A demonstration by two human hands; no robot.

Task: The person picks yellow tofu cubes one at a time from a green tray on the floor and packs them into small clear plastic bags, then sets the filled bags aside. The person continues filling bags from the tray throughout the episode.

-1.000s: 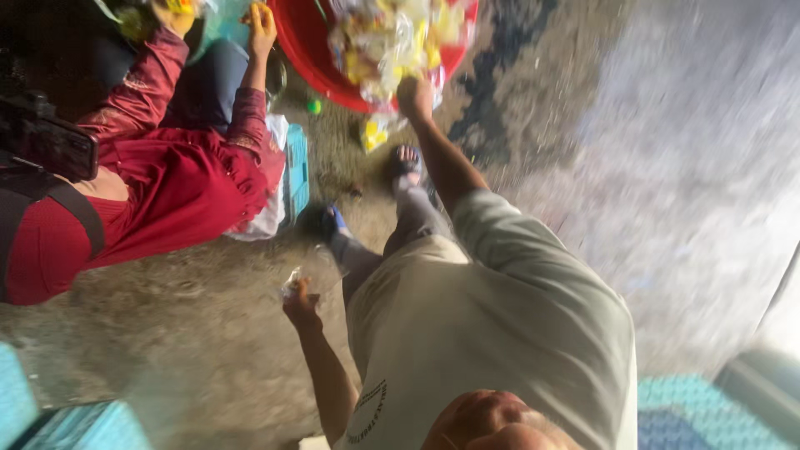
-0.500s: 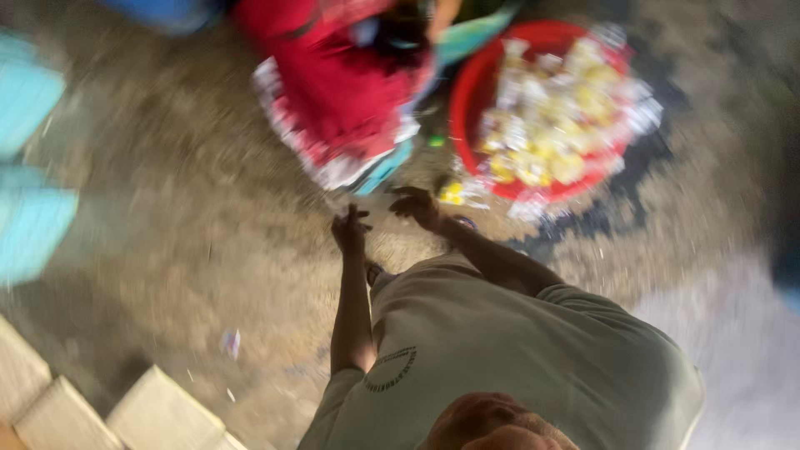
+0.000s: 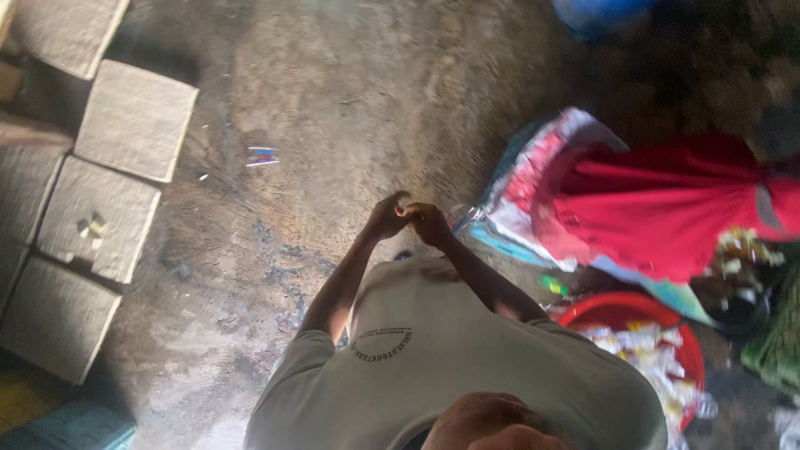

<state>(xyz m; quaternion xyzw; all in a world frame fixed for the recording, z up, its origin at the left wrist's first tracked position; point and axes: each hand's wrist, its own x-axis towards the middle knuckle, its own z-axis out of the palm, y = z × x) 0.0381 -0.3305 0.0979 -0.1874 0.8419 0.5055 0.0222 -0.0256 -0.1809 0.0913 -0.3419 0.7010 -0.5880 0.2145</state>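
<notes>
My left hand [image 3: 385, 218] and my right hand [image 3: 429, 223] meet in front of my chest, fingertips touching, above the bare concrete floor [image 3: 350, 100]. Both pinch a small pale item [image 3: 403, 202] between them, too blurred to identify. Just to the right of my hands sits a person in red clothing [image 3: 667, 200] on a colourful cloth [image 3: 517, 200]. A red basin [image 3: 617, 310] filled with small yellow and white packets stands lower right, beside my right arm.
Grey concrete blocks [image 3: 125, 117] lie along the left edge. A small coloured scrap [image 3: 262, 156] is on the floor. A blue object [image 3: 600, 12] sits top right, a teal crate [image 3: 71, 427] bottom left, and green cloth [image 3: 775, 342] at the right edge.
The view has swung round, so the basin and the person in red now lie to the right. My hands, apart a second ago, have come together on the small pale item.
</notes>
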